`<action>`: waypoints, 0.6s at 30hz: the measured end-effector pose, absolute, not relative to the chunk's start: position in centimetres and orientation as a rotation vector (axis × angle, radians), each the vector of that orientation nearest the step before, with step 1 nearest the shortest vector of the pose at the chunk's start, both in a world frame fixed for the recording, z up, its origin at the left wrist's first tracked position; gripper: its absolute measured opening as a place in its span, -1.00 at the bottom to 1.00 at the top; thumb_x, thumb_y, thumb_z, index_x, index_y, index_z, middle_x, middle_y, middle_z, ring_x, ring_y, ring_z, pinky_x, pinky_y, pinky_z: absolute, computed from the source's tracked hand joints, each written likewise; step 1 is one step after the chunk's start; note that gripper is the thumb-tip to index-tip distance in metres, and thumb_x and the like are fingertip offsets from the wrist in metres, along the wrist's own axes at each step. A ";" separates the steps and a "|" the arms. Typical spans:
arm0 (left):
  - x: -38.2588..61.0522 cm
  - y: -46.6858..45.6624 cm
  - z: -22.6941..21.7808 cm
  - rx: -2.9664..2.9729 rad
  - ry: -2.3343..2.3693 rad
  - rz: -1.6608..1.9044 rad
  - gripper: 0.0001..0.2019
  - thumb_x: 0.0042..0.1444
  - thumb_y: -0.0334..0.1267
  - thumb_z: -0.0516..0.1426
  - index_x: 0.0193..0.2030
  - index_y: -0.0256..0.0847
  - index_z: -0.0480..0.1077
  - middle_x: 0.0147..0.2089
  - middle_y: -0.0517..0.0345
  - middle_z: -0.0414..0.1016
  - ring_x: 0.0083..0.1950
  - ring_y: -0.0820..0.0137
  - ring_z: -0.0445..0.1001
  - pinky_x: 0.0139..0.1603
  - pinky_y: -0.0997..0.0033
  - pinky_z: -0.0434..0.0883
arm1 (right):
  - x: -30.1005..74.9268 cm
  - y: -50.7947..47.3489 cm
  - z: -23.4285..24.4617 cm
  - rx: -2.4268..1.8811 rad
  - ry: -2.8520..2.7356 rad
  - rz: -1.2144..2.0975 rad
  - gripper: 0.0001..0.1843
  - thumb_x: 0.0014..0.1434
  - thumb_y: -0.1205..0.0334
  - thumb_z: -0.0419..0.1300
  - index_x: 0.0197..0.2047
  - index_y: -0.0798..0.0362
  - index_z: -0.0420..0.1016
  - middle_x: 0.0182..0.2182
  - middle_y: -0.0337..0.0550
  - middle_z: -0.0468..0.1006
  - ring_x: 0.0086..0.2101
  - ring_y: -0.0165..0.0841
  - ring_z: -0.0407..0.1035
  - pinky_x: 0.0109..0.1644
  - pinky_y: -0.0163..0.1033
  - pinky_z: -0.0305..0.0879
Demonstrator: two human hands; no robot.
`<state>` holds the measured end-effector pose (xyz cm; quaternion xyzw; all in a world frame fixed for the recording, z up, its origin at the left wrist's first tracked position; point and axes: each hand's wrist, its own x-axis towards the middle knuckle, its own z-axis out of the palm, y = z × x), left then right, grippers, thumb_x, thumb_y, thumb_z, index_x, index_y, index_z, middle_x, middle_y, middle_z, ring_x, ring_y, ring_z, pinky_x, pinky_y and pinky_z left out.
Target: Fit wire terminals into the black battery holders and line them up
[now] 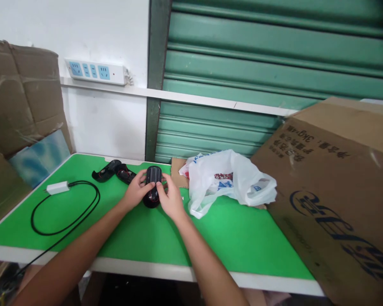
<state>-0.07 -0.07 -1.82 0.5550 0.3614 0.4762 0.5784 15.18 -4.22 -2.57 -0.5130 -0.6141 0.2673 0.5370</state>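
Both my hands grip a small black device [152, 199] above the green tabletop. Its upper part looks ribbed, and its lower end is rounded and glossy with a thin red line; I cannot make out its kind. My left hand [134, 191] holds its left side, thumb on the front. On the opposite side, my right hand [171, 197] wraps its fingers round the edge with the thumb pressed near the middle. Just beyond my left hand lie two curved black pieces, a left one [106, 171] and one with red trim [125, 173], partly hidden.
A white charger plug [58, 187] with a looped black cable [35, 214] lies on the left of the green table [130, 246]. To the right sits a crumpled white plastic bag [207, 187] on cardboard. Large cardboard boxes flank both sides; a power strip [95, 72] hangs behind.
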 end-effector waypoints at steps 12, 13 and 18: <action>0.3 0.2 -1.5 1.362 0.900 1.083 -0.36 -0.07 -0.03 0.41 0.11 -0.25 0.37 0.20 -0.21 0.58 0.25 -0.01 0.56 0.32 -0.04 0.47 | 15.7 -3.7 -2.4 -1.251 -1.534 0.491 -0.63 0.33 0.18 0.10 0.16 0.00 0.49 -0.11 -0.04 0.57 -0.15 -0.21 0.50 -0.15 -0.14 0.47; 0.3 0.1 -1.5 1.342 0.916 1.093 -0.35 -0.08 -0.03 0.41 0.11 -0.25 0.36 0.20 -0.20 0.59 0.24 0.00 0.58 0.30 -0.03 0.48 | 15.7 -3.7 -2.5 -1.252 -1.535 0.500 -0.62 0.34 0.17 0.11 0.17 -0.01 0.49 -0.11 -0.05 0.57 -0.17 -0.23 0.50 -0.16 -0.15 0.47; 0.3 0.0 -1.6 1.265 0.950 1.116 -0.31 -0.08 -0.07 0.41 0.16 -0.23 0.31 0.15 -0.20 0.62 0.08 0.04 0.66 0.16 0.01 0.57 | 15.5 -4.0 -2.6 -1.255 -1.505 0.540 -0.60 0.37 0.10 0.12 0.21 -0.05 0.51 -0.07 -0.06 0.58 -0.12 -0.23 0.49 -0.10 -0.14 0.46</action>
